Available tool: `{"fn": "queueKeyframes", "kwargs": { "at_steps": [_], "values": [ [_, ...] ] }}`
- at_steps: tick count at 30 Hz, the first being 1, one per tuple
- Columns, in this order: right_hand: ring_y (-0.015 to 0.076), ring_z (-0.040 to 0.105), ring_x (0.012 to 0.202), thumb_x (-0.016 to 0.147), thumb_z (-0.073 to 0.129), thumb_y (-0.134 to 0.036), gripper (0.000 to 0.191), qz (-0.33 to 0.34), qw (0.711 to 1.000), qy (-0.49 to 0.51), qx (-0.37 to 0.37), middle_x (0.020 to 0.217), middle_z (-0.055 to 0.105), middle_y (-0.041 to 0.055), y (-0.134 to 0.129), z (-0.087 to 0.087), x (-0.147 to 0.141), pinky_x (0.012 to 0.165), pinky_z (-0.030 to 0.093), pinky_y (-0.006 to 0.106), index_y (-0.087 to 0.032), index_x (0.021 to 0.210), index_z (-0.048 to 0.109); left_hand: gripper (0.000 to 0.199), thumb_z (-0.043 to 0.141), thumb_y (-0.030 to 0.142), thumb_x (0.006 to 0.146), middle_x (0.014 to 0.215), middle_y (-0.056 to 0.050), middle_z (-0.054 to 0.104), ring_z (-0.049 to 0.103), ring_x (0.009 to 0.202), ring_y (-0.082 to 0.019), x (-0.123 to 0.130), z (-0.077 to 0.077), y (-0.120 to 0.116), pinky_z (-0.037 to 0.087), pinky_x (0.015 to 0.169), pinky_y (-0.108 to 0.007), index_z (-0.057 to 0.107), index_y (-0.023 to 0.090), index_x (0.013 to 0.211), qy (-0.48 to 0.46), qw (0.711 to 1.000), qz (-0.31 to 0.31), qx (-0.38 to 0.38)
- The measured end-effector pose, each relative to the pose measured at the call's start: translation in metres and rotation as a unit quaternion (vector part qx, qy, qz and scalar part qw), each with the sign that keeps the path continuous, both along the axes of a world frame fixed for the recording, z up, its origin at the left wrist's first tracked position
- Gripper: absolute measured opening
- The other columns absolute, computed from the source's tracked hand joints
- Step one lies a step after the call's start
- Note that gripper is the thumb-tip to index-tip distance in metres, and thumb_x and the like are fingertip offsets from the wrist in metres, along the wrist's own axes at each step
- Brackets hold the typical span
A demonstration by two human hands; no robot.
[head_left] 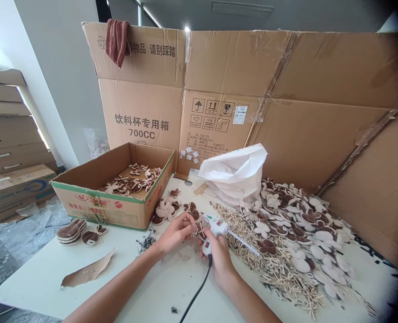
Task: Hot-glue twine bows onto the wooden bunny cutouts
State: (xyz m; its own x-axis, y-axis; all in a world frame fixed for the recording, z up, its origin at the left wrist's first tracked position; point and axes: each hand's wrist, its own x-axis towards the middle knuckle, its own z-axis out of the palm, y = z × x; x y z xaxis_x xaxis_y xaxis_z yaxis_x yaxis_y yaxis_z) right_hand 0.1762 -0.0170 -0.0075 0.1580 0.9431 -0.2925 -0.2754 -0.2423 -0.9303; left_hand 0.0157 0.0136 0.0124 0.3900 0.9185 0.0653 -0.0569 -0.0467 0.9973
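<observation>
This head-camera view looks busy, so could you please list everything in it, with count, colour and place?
Mushroom-shaped pieces: many, brown and white, heaped at the table's right
Pale stems: many, beige, beside the heap
Cardboard tray: one, brown, back left, holding more pieces
White plastic bag: one, white, behind the heap
Carton panels: several, brown, upright behind the table
Towel: one, reddish-brown, draped over a panel
Dried leaf: one, tan, front left
Table: one, white, under everything
Hot glue gun: one, white, black cord
Left hand: pinching a small piece
Right hand: gripping the hot glue gun
</observation>
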Motion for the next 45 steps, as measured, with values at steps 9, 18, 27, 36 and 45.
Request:
{"fn": "queueKeyframes", "kwargs": {
  "at_steps": [9, 18, 27, 36, 45],
  "values": [
    [0.0149, 0.054, 0.040, 0.074, 0.076, -0.050, 0.033, 0.006, 1.000, 0.003, 0.013, 0.058, 0.065, 0.0006, 0.001, -0.001, 0.001, 0.037, 0.031, 0.025, -0.021, 0.079, 0.063, 0.016, 0.061, 0.035, 0.090, 0.076, 0.001, 0.057, 0.049, 0.067, -0.013, -0.001, -0.008, 0.005, 0.038, 0.064, -0.024, 0.060, 0.019, 0.089, 0.015, 0.999, 0.034, 0.014],
    [0.0151, 0.054, 0.042, 0.072, 0.078, -0.051, 0.035, 0.004, 1.000, 0.006, 0.011, 0.058, 0.065, 0.0006, 0.001, -0.004, 0.002, 0.037, 0.032, 0.025, -0.021, 0.080, 0.062, 0.016, 0.063, 0.034, 0.088, 0.081, -0.003, 0.067, 0.060, 0.074, -0.016, -0.001, -0.013, 0.009, 0.042, 0.065, -0.025, 0.066, 0.018, 0.091, 0.064, 0.993, 0.059, 0.074],
    [0.0147, 0.054, 0.041, 0.074, 0.076, -0.050, 0.033, 0.004, 1.000, -0.001, 0.016, 0.058, 0.065, 0.0006, 0.002, -0.004, 0.001, 0.037, 0.031, 0.025, -0.021, 0.081, 0.062, 0.012, 0.062, 0.024, 0.085, 0.084, -0.005, 0.071, 0.064, 0.076, -0.017, -0.001, -0.020, 0.012, 0.045, 0.066, -0.025, 0.067, 0.016, 0.093, 0.072, 0.992, 0.067, 0.081],
    [0.0147, 0.055, 0.043, 0.075, 0.078, -0.053, 0.036, 0.009, 0.999, 0.016, 0.026, 0.062, 0.066, -0.0001, 0.000, -0.004, 0.003, 0.038, 0.032, 0.025, -0.022, 0.082, 0.060, 0.020, 0.066, 0.035, 0.085, 0.082, -0.007, 0.076, 0.068, 0.075, -0.021, -0.003, -0.018, 0.012, 0.049, 0.065, -0.027, 0.074, 0.017, 0.087, 0.109, 0.984, 0.097, 0.105],
    [0.0137, 0.054, 0.044, 0.076, 0.079, -0.049, 0.035, 0.010, 0.999, 0.037, 0.033, 0.063, 0.065, -0.0009, 0.000, -0.004, 0.002, 0.040, 0.033, 0.025, -0.022, 0.083, 0.058, 0.020, 0.063, 0.030, 0.084, 0.075, -0.005, 0.077, 0.066, 0.068, -0.020, -0.004, -0.016, 0.011, 0.045, 0.062, -0.026, 0.077, 0.018, 0.074, 0.188, 0.965, 0.106, 0.147]
  ]
}}
